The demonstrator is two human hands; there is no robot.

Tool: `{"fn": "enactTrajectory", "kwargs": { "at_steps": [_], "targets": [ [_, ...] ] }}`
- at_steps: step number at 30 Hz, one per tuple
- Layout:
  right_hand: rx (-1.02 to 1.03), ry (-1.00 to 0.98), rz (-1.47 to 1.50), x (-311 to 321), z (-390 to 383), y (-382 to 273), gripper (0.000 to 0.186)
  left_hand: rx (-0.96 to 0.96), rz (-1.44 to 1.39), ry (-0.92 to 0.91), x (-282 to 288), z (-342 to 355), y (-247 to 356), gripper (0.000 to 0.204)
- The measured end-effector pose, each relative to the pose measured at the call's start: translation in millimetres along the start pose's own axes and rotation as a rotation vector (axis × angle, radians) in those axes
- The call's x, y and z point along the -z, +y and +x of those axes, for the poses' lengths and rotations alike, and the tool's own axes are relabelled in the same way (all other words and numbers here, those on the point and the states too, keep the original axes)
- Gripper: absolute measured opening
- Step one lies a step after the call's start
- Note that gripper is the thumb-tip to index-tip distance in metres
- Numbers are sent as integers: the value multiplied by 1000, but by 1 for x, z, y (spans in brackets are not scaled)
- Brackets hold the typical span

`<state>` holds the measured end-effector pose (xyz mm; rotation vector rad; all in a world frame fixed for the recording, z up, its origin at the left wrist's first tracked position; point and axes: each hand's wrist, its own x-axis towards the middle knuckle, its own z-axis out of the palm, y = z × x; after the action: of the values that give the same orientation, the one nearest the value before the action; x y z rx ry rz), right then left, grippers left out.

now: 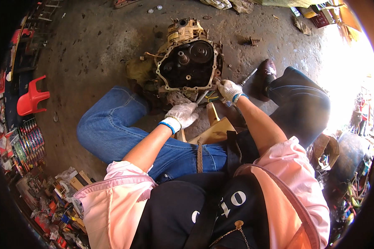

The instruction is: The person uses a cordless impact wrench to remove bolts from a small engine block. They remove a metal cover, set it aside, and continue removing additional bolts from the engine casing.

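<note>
An opened engine block (159,81) stands on the floor in front of me, its dark cavity facing up and showing gears and a shaft. My left hand (182,115), in a whitish work glove with a blue cuff, is closed around the near end of a grey rod-like tool (202,97). That tool slants up and right to the block's lower edge; its exact kind is unclear. At the block's lower right corner is my gloved right hand (230,91), fingers bent together against the rim. Whatever lies between those fingers is hidden.
A wooden stool (214,132) sits between my legs. Beyond my right hand a metal bar tool (249,76) lies near my shoe (268,68). Off to the left is a red plastic chair (33,97). Cluttered parts and packages (56,203) fill the lower left.
</note>
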<state>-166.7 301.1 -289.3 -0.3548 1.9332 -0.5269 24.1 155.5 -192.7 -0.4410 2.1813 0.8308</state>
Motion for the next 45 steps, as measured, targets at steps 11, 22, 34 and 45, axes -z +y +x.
{"fn": "enactTrajectory", "kwargs": {
  "at_steps": [11,22,34,45],
  "targets": [
    [-7,-10,-33,-1,4,2,46,-30,-13,25,-2,1,-2,49],
    [108,49,-324,5,-5,6,46,11,14,9,-2,5,-5,52],
    [6,106,-474,11,-8,19,39,33,45,4,-1,5,0,52],
    [-209,246,-379,-8,-13,98,54,-121,110,51,37,-19,15,52]
  ]
}}
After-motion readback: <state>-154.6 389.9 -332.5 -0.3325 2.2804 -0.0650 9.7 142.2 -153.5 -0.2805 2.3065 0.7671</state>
